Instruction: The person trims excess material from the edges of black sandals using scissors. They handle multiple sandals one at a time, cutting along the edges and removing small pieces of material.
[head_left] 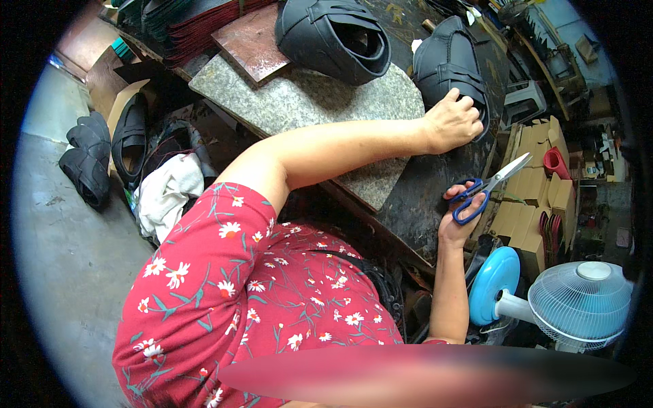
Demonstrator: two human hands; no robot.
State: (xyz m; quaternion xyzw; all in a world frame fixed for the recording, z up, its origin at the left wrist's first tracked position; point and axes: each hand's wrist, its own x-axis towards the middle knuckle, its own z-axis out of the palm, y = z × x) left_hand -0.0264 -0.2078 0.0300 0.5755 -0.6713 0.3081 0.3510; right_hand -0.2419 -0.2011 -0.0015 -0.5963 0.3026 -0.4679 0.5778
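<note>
In the head view, the black shoe point(445, 64) lies at one to two o'clock on the dark workbench point(435, 187), and your left hand point(454, 124) closes over its near end, knuckles bent at the opening; the fingertips are hidden, so how firmly they press cannot be told. Your right hand point(464, 211) grasps the scissors point(502, 174) by their blue handles at about three o'clock, blades pointing toward two, clear of the shoe. To work well here, you would do best to pin the shoe from its side, keep those bent knuckles out of the blades' line, and bring the tips in low and flat so that they don't nick the upper. The shoe is matte black and leather-like, rounded at the toe and crossed by straps; it probably gives a little under pressure, so a steady hold matters. The second black shoe point(313, 44), at twelve o'clock, shows a wide, oval mouth. It rests beside the rough, speckled grey slab point(272, 102), whose far-right edge is curved, and the smoother reddish-brown board point(248, 41) at eleven. The scissors' pale metal blades taper to a narrow point; their loops look smooth.
</note>
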